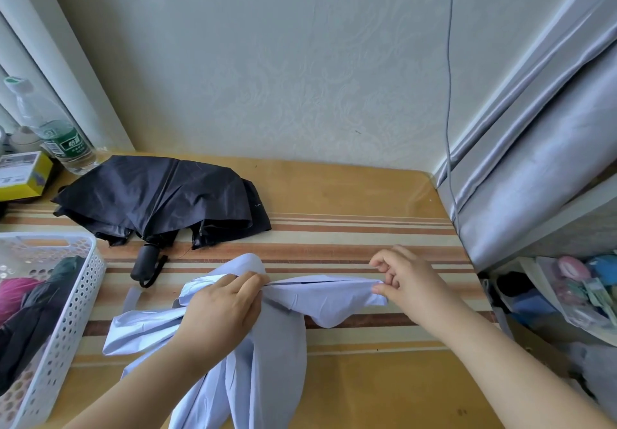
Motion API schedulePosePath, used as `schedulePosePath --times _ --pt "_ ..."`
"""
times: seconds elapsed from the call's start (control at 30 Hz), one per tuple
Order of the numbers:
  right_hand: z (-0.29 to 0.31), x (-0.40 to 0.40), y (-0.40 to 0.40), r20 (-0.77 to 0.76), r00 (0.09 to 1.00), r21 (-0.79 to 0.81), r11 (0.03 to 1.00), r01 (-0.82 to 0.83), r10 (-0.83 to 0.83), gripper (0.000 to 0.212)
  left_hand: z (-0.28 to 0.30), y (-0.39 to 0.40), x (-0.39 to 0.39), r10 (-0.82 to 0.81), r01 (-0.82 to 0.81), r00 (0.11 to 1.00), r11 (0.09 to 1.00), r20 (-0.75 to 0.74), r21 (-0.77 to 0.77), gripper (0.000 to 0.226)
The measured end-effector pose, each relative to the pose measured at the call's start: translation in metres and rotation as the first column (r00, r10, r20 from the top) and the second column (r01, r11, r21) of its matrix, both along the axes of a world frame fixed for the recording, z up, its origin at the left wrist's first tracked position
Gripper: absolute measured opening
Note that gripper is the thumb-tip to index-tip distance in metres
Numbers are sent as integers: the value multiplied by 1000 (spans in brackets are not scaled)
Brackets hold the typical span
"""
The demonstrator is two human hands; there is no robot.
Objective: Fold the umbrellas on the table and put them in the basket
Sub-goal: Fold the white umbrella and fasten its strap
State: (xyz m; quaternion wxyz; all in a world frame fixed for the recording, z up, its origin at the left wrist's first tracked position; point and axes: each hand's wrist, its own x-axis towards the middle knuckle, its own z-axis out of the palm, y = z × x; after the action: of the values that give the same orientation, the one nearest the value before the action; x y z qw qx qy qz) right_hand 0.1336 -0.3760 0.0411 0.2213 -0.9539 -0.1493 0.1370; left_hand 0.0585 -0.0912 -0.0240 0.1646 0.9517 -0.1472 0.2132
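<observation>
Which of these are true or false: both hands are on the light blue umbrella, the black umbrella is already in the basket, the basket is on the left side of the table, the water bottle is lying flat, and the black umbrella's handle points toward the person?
1. Both hands are on the light blue umbrella. True: the left hand grips its canopy and the right hand pinches a fold.
2. The black umbrella is in the basket. False: it lies on the table.
3. The basket is on the left. True.
4. The water bottle lies flat. False: it stands.
5. The black umbrella's handle points toward the person. True.
</observation>
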Motion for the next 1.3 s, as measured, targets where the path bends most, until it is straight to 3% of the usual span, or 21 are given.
schedulePosePath --times 0.17,0.37,0.47,0.57,0.63,0.7,0.77,0.83,0.97,1.03,1.13,1.2,1.3 --pt "-2 -2 0 7 982 28 982 187 -187 18 -1 3 0 19 -19 1000 1000 -10 -12 20" --pt "-7 -6 6 -24 988 35 987 156 -155 18 0 0 -2 17 -17 1000 1000 -4 5 21" --pt "-3 -8 6 -68 975 142 965 220 -212 20 2 0 -2 33 -33 999 999 -15 17 26" --pt "1 -10 2 -84 986 200 967 160 -146 26 2 4 -2 27 -27 999 1000 -40 6 19" --pt "1 -11 -5 -25 996 139 986 92 -90 28 3 4 -3 -7 8 999 1000 -35 10 9" --pt "0 -12 -11 59 998 -28 1000 10 -8 31 2 -1 -4 -62 63 998 997 -13 36 9" --pt "1 -14 -10 75 992 -260 962 -83 106 30 0 -6 -5 -87 87 996 995 -3 43 12" --pt "5 -19 -2 24 986 -378 915 -142 162 23 -4 -7 -6 -98 98 995 995 0 32 14" --pt "12 -40 36 -27 962 -224 937 -269 270 66 -8 -7 -6 -123 124 992 991 -11 41 7" --pt "9 -48 62 40 937 -188 924 -333 346 57 -7 -11 -5 -147 147 989 988 -3 54 8" --pt "-1 -53 93 130 930 -154 934 -323 343 18 -6 -17 -5 -217 213 976 971 29 105 6" --pt "-7 -54 101 125 953 -77 960 -268 276 14 -3 -17 -6 -213 211 977 973 17 97 17" --pt "-15 -54 100 98 969 48 972 -231 225 18 4 -12 -10 -109 109 994 994 11 -12 50"
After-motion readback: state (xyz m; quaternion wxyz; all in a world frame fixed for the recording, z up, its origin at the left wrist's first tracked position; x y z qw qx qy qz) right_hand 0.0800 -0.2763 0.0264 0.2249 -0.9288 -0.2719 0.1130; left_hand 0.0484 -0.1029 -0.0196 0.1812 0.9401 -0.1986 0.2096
